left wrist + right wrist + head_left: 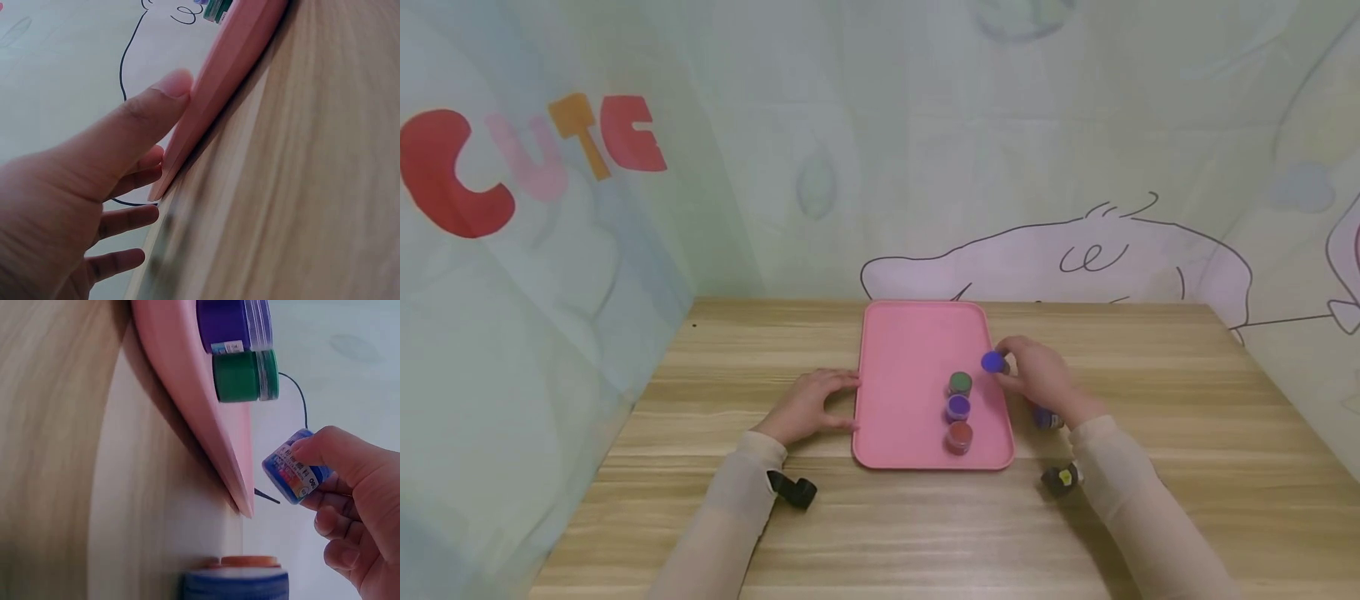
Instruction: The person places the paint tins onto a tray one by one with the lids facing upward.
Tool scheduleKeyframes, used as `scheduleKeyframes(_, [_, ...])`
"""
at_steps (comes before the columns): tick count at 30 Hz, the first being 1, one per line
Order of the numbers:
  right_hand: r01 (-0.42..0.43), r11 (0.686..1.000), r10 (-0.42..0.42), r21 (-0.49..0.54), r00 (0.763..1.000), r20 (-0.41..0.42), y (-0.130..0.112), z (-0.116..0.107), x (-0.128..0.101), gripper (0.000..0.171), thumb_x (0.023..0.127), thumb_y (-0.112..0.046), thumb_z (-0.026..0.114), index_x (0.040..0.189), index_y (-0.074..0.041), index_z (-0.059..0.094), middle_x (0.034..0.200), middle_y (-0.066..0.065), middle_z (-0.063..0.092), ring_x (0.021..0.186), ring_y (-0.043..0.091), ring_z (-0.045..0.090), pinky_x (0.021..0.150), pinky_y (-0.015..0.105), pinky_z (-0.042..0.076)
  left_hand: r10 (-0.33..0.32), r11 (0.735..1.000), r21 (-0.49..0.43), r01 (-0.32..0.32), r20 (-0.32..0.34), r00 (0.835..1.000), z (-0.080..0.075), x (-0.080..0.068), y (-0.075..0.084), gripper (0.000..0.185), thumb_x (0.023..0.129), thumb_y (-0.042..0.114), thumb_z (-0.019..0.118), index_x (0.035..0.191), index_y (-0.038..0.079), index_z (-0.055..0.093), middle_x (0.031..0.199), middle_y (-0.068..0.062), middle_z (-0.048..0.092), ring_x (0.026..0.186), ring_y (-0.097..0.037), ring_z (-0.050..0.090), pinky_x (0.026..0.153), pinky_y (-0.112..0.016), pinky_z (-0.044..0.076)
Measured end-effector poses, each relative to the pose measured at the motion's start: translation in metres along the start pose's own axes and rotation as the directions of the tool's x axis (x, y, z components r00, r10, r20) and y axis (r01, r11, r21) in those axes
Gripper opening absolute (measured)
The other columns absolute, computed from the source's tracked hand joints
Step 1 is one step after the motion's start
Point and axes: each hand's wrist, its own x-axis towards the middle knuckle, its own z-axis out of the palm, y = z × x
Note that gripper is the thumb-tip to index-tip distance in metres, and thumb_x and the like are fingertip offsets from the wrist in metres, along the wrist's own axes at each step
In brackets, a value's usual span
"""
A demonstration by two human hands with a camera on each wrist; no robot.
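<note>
Right hand (1037,377) pinches blue jar (993,362) over tray (910,333) edge.

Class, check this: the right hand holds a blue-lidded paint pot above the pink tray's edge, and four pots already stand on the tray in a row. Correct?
Not quite: only three pots stand on the pink tray, the green pot, purple pot and red pot, as the head view shows. The right hand does hold the blue-lidded pot.

Light: soft, even, fairly bright; no glare.
Shadows: faint ones under my forearms on the table (925,533).
Focus: both wrist views blur close up.
Distortion: head view bends at its edges.
</note>
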Motion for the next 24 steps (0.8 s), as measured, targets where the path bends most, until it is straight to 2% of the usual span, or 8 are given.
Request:
scheduleKeyframes(4, [0.082,0.996,-0.081,0.02,0.996,-0.039,-0.002,0.003,0.002,0.035,0.084,-0.023,0.073,0.109,-0.002,0.063,0.113,0.017,0.065,0.101,0.033,0.064,0.09,0.049,0.055,0.007,1.0,0.004,-0.007,-0.004,1.0,-0.001,0.0,0.0,0.071,0.076,0.049,0.076,0.133,0.01,0.058,0.141,-0.006,0.055,0.132,-0.029,0.048,0.114,-0.053,0.034])
scheduleKeyframes(8, [0.124,0.992,-0.123,0.028,0.991,-0.059,-0.003,0.007,0.004,0.033,0.084,-0.023,0.074,0.108,-0.003,0.064,0.108,0.013,0.064,0.101,0.032,0.064,0.09,0.049,0.055,0.022,1.0,0.007,-0.021,-0.01,1.0,0.0,0.0,-0.001,0.07,0.076,0.048,0.077,0.132,0.01,0.059,0.14,-0.007,0.055,0.132,-0.029,0.049,0.113,-0.052,0.035])
scheduleKeyframes(19, [0.092,0.992,-0.09,0.088,0.995,-0.036,-0.006,0.017,0.01,0.034,0.084,-0.022,0.074,0.11,-0.003,0.064,0.104,0.011,0.064,0.094,0.026,0.064,0.085,0.043,0.057,0.015,1.0,0.008,-0.015,-0.004,1.0,0.002,0.0,-0.002,0.07,0.076,0.048,0.076,0.132,0.01,0.059,0.141,-0.006,0.055,0.132,-0.028,0.049,0.113,-0.051,0.036])
scheduleKeyframes(24, [0.081,0.988,-0.079,0.13,0.997,-0.024,-0.007,0.02,0.013,0.033,0.083,-0.019,0.074,0.108,-0.002,0.063,0.1,0.012,0.064,0.084,0.022,0.061,0.075,0.037,0.057,0.002,1.0,0.001,-0.002,-0.001,1.0,0.001,0.0,-0.002,0.071,0.076,0.048,0.076,0.133,0.01,0.058,0.141,-0.007,0.054,0.133,-0.029,0.048,0.113,-0.053,0.035])
